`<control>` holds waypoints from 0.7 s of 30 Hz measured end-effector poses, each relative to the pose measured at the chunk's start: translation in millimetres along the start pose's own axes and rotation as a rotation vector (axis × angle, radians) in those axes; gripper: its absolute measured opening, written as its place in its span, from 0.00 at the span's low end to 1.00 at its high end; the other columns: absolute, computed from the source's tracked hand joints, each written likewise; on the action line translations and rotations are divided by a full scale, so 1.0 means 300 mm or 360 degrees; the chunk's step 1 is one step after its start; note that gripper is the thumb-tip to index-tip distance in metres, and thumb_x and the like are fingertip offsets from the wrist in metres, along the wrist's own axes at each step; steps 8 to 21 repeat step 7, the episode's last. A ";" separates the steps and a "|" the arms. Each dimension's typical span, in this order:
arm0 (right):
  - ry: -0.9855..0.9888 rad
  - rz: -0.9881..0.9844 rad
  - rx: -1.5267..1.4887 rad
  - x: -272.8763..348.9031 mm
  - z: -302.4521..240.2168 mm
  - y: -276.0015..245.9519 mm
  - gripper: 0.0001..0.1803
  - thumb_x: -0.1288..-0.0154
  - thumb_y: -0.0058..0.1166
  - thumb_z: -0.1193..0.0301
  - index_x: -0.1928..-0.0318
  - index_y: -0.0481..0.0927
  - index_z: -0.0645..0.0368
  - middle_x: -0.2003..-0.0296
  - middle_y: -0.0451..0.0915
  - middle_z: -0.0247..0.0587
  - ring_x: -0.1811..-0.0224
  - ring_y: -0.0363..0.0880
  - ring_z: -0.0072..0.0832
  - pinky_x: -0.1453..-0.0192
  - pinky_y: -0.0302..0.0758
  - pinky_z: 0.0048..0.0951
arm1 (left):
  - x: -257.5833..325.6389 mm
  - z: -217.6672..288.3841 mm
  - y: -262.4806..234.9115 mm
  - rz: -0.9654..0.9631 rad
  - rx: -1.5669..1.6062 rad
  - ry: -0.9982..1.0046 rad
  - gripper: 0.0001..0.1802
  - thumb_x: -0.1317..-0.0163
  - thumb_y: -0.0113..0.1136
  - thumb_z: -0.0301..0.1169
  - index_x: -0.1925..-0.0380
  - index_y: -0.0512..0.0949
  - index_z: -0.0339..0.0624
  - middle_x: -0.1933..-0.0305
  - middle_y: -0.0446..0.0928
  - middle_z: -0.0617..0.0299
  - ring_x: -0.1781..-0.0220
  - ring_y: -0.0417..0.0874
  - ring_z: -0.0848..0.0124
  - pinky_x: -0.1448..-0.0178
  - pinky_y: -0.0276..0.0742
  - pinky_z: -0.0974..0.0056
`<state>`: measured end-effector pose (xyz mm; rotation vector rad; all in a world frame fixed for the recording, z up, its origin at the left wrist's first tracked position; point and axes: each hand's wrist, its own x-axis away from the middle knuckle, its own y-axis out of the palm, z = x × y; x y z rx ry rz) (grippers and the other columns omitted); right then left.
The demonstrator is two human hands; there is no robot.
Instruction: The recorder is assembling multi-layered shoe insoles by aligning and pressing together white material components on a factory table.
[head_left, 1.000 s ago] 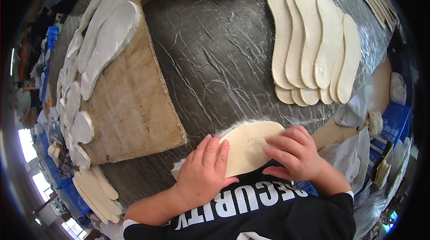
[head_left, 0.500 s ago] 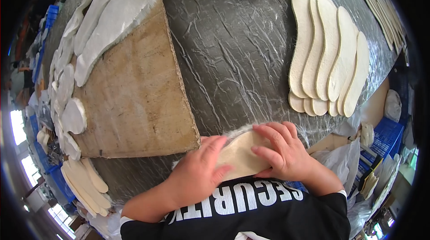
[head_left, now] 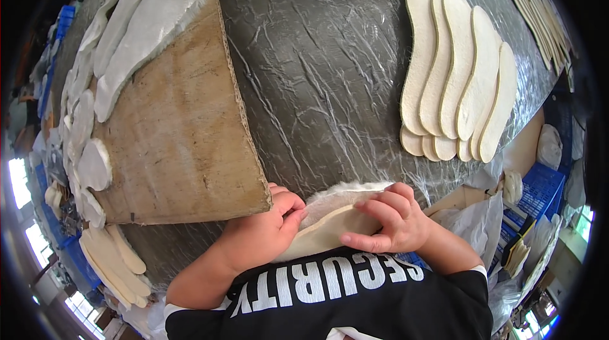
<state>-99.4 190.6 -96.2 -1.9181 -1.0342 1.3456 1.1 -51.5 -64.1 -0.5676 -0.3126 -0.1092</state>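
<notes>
At the table's near edge a cream felt insole (head_left: 331,231) stands tilted against my shirt. Behind it lies a white fleece insole piece (head_left: 333,202), its fluffy rim showing along the far side. My right hand (head_left: 394,221) grips the insole's right part, thumb on the cream face and fingers bent over the upper edge. At the left end my left hand (head_left: 269,224) is closed, thumb and forefinger pinched at the fleece's edge. A gap shows between the two layers near the middle. The left hand partly hides the insole's left end.
A worn brown board (head_left: 171,130) lies on the left, with white fleece pieces (head_left: 152,23) along its far and left sides. Overlapping cream insoles (head_left: 453,67) sit at the right; more insoles (head_left: 114,264) lie lower left. A blue crate (head_left: 539,191) stands beyond the table's right side.
The cream insole has tipped toward my body, baring more of the fleece behind it. My left hand has shifted left off the cream face and now pinches at the edge.
</notes>
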 end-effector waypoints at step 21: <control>0.0222 -0.0219 -0.0246 -0.012 -0.007 -0.025 0.29 0.42 0.56 0.62 0.38 0.73 0.29 0.47 0.76 0.42 0.51 0.74 0.32 0.50 0.71 0.40 | -0.001 -0.010 -0.008 -0.0072 0.0035 0.0087 0.04 0.44 0.63 0.27 0.73 0.82 0.37 0.71 0.80 0.56 0.65 0.79 0.59 0.58 0.74 0.56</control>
